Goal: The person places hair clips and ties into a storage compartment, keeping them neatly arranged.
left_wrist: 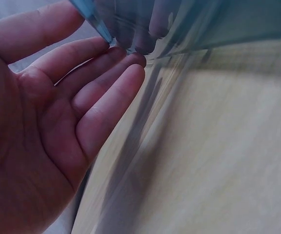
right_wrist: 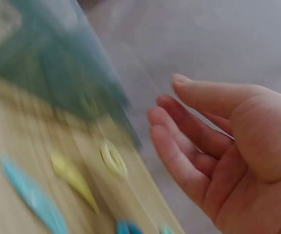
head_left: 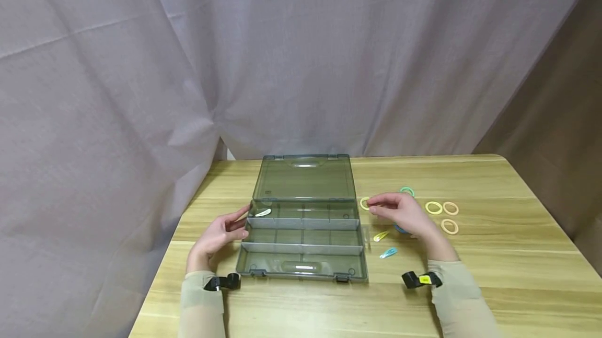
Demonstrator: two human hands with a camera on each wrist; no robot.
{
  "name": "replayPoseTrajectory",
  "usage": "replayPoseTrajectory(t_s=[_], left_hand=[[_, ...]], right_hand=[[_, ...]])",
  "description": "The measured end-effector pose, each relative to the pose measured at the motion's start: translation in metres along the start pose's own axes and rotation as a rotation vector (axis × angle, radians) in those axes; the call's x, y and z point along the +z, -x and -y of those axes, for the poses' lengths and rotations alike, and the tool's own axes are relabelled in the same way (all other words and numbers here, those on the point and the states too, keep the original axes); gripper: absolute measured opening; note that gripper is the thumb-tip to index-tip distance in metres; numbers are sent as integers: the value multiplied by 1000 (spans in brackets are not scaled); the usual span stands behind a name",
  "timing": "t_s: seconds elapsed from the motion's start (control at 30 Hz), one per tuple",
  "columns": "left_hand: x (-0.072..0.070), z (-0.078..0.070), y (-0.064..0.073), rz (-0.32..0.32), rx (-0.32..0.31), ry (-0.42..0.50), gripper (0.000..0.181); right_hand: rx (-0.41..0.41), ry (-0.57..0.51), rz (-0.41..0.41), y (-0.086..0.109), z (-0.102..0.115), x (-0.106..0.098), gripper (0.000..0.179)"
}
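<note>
A translucent grey-green compartment box [head_left: 302,245] stands with its lid [head_left: 304,178] folded back. In its rear row, at the left end, lies a white hair clip [head_left: 263,213]. My left hand [head_left: 220,234] touches the box's left wall, its fingers nearly straight in the left wrist view. My right hand [head_left: 405,213] hovers beside a pale yellow ring [head_left: 364,204], with nothing visible between thumb and fingers; the right wrist view shows the ring [right_wrist: 113,159] apart from them. A yellow hair clip [head_left: 381,236] and a light blue hair clip [head_left: 388,253] lie right of the box.
A green ring [head_left: 407,190], another yellow ring [head_left: 433,208] and two peach rings [head_left: 450,208] lie on the wooden table [head_left: 517,254] at the right. A blue ring [head_left: 400,229] is partly hidden below my right hand. Grey curtain [head_left: 301,66] hangs behind the table.
</note>
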State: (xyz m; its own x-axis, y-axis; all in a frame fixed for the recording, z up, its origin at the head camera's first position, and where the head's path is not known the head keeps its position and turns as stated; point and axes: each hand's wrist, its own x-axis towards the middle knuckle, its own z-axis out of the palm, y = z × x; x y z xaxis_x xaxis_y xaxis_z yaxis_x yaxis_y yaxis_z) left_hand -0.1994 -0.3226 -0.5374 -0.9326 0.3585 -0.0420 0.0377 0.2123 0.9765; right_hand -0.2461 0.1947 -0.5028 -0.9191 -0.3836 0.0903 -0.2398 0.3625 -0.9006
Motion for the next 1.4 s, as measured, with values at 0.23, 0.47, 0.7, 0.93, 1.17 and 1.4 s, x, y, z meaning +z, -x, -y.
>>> replayPoseTrajectory(t_s=[0.23, 0.47, 0.7, 0.93, 1.17, 1.4], left_hand=[[-4, -1, 0, 1, 5, -3, 77], [-4, -3, -2, 0, 3, -15, 76], [-1, -2, -1, -2, 4, -3, 76], [-1, -2, -1, 1, 5, 3, 76], [-1, -2, -1, -2, 1, -1, 75], [0, 1, 0, 5, -5, -2, 75]], right_hand=[[43, 119, 91, 27, -17, -13, 26], [12, 159, 154, 27, -19, -3, 24], [-44, 274, 166, 26, -19, 1, 25], [-114, 360, 177, 26, -21, 7, 22], [-102, 360, 184, 26, -20, 10, 21], [-101, 386, 199, 31, -20, 10, 15]])
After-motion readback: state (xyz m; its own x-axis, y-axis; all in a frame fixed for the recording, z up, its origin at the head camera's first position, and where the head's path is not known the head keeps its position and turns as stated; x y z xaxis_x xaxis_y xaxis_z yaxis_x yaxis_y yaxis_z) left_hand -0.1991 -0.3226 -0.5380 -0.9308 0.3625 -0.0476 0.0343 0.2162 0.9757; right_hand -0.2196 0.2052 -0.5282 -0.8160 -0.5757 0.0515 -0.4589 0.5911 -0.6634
